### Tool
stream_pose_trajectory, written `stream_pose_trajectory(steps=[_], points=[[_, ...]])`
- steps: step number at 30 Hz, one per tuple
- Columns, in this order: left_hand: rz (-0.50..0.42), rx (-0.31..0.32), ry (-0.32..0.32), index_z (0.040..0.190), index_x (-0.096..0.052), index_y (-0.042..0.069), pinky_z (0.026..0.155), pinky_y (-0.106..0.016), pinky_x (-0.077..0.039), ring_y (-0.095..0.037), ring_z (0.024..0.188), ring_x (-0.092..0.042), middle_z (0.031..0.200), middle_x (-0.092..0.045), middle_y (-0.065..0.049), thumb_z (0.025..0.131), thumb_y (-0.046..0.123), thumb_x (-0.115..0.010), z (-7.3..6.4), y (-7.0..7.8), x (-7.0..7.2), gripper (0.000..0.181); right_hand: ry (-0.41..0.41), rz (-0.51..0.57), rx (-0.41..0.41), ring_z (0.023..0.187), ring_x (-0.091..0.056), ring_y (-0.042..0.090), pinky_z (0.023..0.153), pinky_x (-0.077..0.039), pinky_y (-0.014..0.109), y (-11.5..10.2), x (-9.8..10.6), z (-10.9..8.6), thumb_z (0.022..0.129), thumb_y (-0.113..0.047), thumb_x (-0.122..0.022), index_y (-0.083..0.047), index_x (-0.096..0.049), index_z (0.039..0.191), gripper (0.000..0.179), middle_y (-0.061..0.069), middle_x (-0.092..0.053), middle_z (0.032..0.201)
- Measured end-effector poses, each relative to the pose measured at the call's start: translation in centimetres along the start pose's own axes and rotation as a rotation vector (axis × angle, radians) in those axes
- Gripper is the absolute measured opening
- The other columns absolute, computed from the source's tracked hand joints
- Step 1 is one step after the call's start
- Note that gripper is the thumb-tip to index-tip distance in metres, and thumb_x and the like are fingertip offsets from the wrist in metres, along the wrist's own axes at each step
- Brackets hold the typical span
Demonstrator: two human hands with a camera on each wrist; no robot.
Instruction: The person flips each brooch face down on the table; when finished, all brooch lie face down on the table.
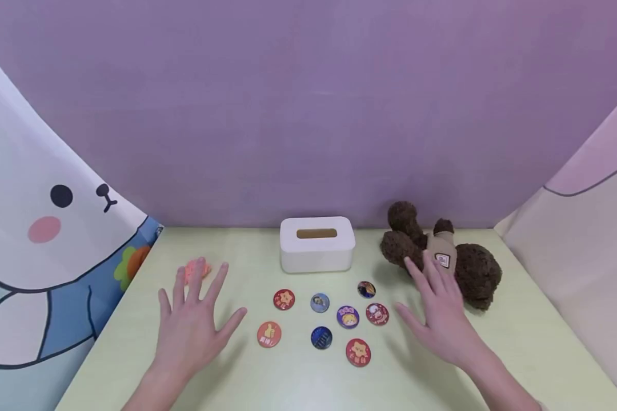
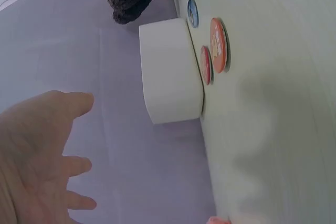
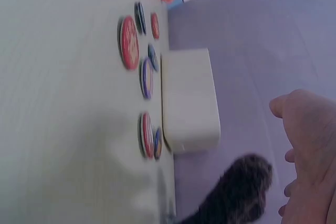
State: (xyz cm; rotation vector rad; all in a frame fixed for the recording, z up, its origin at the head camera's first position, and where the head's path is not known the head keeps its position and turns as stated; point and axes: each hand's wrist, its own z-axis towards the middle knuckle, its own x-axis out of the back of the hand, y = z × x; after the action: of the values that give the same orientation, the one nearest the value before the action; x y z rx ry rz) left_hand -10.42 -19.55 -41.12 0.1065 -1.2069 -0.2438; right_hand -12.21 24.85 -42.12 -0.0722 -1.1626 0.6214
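My left hand [image 1: 191, 334] hovers over the left part of the table with fingers spread and nothing in it. Beyond its fingertips lies a small pink fuzzy thing [image 1: 204, 269], partly hidden by them. My right hand [image 1: 444, 319], also spread and holding nothing, is above the table on the right, overlapping a brown plush bear [image 1: 477, 277] in the head view. Between the hands lie several round badges: an orange thumbs-up badge [image 1: 269, 334] nearest the left hand, a dark red badge [image 1: 377, 314] nearest the right, a red star badge [image 1: 358, 352] in front, and a dark blue badge [image 1: 321, 338].
A white tissue box [image 1: 317, 257] with a slot on top stands at the back middle of the pale table [image 1: 247, 394]. Behind it hangs a purple cloth [image 1: 308, 114]. A cartoon-printed cloth [image 1: 67, 274] borders the left side, and a pale cloth the right.
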Motion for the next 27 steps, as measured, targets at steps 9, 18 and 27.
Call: stream_pose_trajectory(steps=[9,18,27], points=[[-0.114,-0.093,0.022,0.162,-0.044,0.017,0.119,-0.075,-0.034,-0.056,0.152,-0.036,0.167,-0.038,-0.028,0.093,0.050,-0.077,0.9,0.7,-1.4,0.083,-0.114,-0.002,0.067,0.161,-0.016,0.054,0.122,-0.018,0.081,-3.3,-2.2,2.9,0.101,-0.040,-0.071,-0.022,-0.024,0.170,0.086,0.019,-0.009,0.179],[-0.288,-0.092,-0.083,0.162,-0.046,0.016,0.103,-0.062,-0.056,-0.047,0.146,-0.051,0.163,-0.047,-0.024,0.095,0.042,-0.078,2.2,1.4,-3.3,0.078,-0.201,-0.030,0.181,0.165,-0.009,0.045,0.129,-0.011,0.072,-6.3,-4.9,5.6,0.103,-0.044,-0.066,-0.016,-0.028,0.169,0.082,0.015,-0.006,0.180],[-0.386,-0.106,-0.208,0.158,-0.051,0.011,0.115,-0.059,-0.050,-0.042,0.143,-0.057,0.155,-0.058,-0.020,0.096,0.040,-0.078,2.9,1.3,-5.8,0.073,-0.315,0.029,0.256,0.161,-0.030,0.039,0.129,-0.032,0.059,-8.7,-7.8,6.9,0.104,-0.039,-0.067,-0.014,-0.039,0.165,0.071,0.015,-0.025,0.177]])
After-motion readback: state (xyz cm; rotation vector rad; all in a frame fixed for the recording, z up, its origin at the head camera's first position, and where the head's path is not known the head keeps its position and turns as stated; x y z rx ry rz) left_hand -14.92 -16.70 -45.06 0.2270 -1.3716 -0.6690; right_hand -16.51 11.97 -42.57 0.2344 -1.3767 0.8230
